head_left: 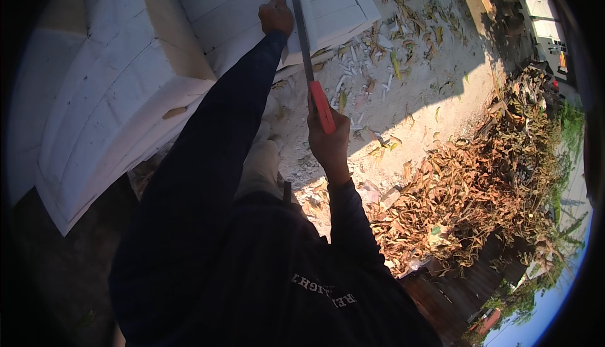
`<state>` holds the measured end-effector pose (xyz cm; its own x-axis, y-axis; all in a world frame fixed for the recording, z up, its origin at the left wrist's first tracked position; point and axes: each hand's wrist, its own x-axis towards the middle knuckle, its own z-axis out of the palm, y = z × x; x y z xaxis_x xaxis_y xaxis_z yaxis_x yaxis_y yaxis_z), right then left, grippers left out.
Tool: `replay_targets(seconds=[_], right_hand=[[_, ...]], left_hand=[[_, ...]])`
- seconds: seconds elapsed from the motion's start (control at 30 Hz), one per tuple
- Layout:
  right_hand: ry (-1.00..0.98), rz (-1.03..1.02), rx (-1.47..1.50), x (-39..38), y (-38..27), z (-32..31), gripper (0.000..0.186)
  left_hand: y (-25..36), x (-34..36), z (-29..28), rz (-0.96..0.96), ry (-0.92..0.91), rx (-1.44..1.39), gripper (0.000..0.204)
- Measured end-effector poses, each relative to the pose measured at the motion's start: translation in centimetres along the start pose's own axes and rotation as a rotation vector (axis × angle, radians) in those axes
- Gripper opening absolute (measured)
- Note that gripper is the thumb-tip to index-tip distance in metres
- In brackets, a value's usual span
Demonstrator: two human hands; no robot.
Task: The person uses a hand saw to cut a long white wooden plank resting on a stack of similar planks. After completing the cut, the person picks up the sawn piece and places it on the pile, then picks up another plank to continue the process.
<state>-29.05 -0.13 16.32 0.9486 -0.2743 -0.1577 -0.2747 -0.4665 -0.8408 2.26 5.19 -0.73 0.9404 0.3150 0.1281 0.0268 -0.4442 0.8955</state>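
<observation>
My right hand (330, 143) is closed around the red handle of a handsaw (322, 109). The saw's long, narrow metal blade runs up past my left hand to the top edge, seen nearly edge-on. Just left of the blade, my left hand (276, 17) is closed on a narrow white strip (293, 49). That strip lies over a white panelled surface (230, 16) marked with parallel lines. The far ends of blade and strip are out of the picture, and the blade's teeth cannot be made out.
Large white blocks or panels (120, 88) stand at the left. White offcuts (353, 63) and dry leaves litter the sandy ground (428, 104). A heap of brown leaves (466, 183) lies at the right, with rusty sheets (463, 284) below it.
</observation>
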Motion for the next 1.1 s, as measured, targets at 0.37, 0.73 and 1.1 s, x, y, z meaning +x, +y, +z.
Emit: replay_targets(seconds=[0.37, 0.73, 1.1], right_hand=[[0.048, 0.029, 0.162, -1.1, 1.5, 0.4, 0.018], [0.024, 0.016, 0.058, -3.3, 2.6, -0.3, 0.051], [0.079, -0.061, -0.03, -7.3, 3.3, 0.0, 0.055]], left_hand=[[0.4, 0.1, -0.4, 0.047, 0.053, -0.224, 0.047], [-1.5, -0.7, 0.4, -0.03, 0.019, -0.262, 0.05], [-0.3, 0.1, 0.1, 0.078, 0.021, -0.132, 0.047]])
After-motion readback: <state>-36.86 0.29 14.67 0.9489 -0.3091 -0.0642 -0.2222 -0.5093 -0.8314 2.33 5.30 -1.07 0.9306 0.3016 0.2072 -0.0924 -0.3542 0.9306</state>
